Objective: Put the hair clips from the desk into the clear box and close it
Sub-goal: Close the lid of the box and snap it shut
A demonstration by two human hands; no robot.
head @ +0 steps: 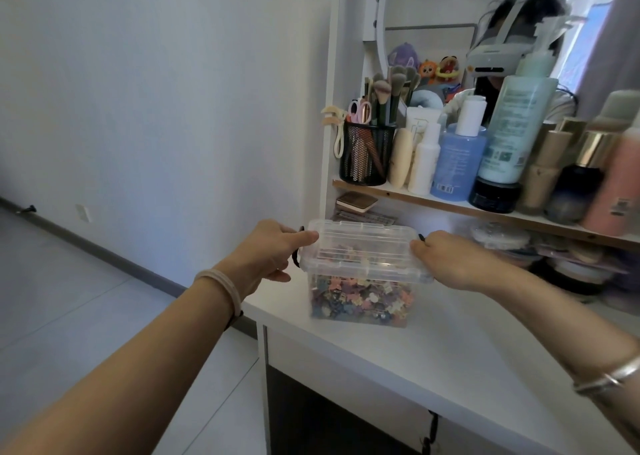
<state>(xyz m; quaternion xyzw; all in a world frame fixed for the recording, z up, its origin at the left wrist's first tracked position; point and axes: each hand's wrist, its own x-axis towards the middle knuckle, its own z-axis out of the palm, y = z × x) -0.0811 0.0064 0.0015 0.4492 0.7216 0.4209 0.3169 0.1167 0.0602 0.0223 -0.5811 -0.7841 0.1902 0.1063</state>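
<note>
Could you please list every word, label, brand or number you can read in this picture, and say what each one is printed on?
No text here is sharp enough to quote.
Tall teal bottle: lines of print and square codes, too blurred.
Blue bottle: print and a barcode, too blurred.
Pink bottle: small label, too blurred.
White tube: faint mark, unreadable.
Clear box: no lettering visible.

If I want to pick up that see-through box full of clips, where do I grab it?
Hold the clear box at its two short ends, under the jutting lid rim, one hand from each side, I'd say. Its walls are smooth, and that rim gives fingers a ledge.
</note>
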